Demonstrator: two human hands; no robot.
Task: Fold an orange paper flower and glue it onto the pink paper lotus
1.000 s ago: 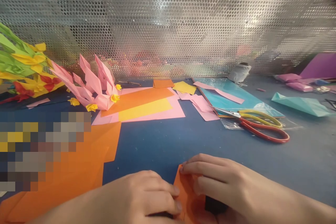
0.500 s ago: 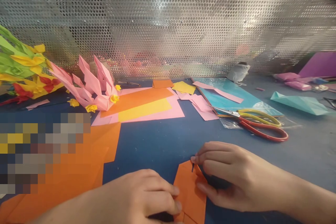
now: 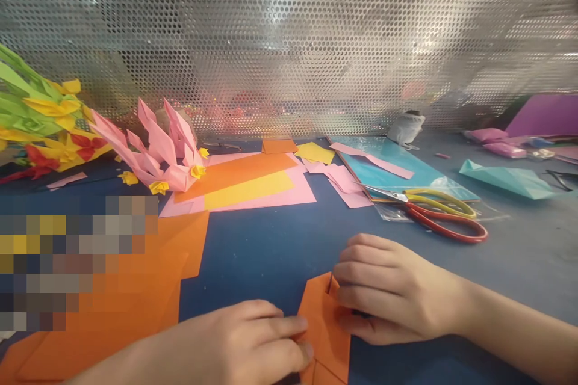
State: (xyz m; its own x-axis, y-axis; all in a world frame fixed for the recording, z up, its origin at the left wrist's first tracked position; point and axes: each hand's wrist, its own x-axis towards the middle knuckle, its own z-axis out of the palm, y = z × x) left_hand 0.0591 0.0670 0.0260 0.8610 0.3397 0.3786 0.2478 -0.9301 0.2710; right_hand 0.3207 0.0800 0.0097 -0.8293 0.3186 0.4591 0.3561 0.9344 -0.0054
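In the head view, a folded orange paper [image 3: 326, 328] is seen low in the picture, between the two hands on the blue table [image 3: 253, 252], with its upper end narrowed by slanting edges. Its near side is met by the fingertips of the left hand [image 3: 246, 340], which are laid over the margin with the fingers nearly straight; whether it is also pinched from beneath cannot be told. The fingers of the right hand [image 3: 397, 289] are curled at the opposite edge, near the top corner, with the thumb set lower down. The fingertips are hidden, so whether the paper is grasped or merely touched cannot be told. A thin dark mark [image 3: 329, 284] is shown beside them; it could be a gap or a shadow.

The step in hand is judged to be the shaping of a crease. It is best served if the paper is kept flat under the left fingertips, so that no twist is let in. The edge should be lined up before any pressure is applied, and the crease run slowly out to the corner, where the layers could easily be skewed. A gentle touch is called for, as thin paper is readily dented by a fingertip.
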